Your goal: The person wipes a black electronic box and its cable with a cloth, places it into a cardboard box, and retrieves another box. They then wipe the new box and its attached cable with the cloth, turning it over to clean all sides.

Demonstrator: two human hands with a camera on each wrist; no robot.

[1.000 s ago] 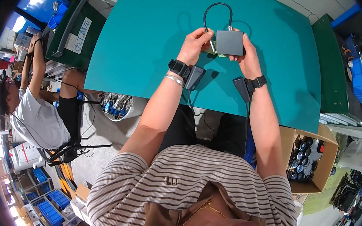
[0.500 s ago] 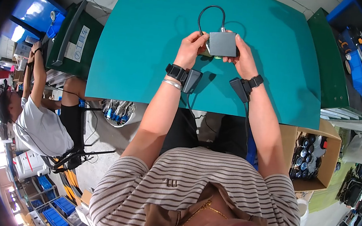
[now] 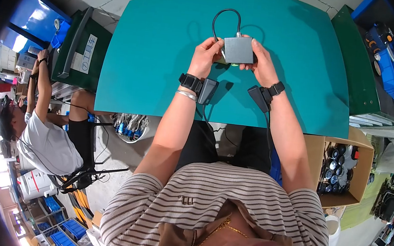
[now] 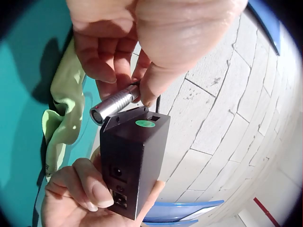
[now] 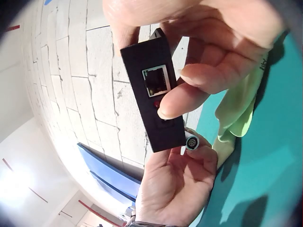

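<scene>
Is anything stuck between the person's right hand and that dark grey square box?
Nothing visible is: the right hand grips the dark grey square box directly. The shiny silver cylindrical plug is beside the box, pinched by the left hand, and the pale green cloth shows behind them.

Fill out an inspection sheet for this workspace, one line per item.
Surface: green table, shadows of the held items on it.
Job's things: dark box, held above the table; metal connector, open end exposed, unplugged.
Clutter: rumpled light green cloth, partly hidden behind the box in the head view.
Hands: left hand pinches the connector; right hand holds the box.
Cables: black cable arches from the box to the left hand; thin cords run from the wrist cameras.
Surroundings: carton of round dark parts at right; seated person at left.
</scene>
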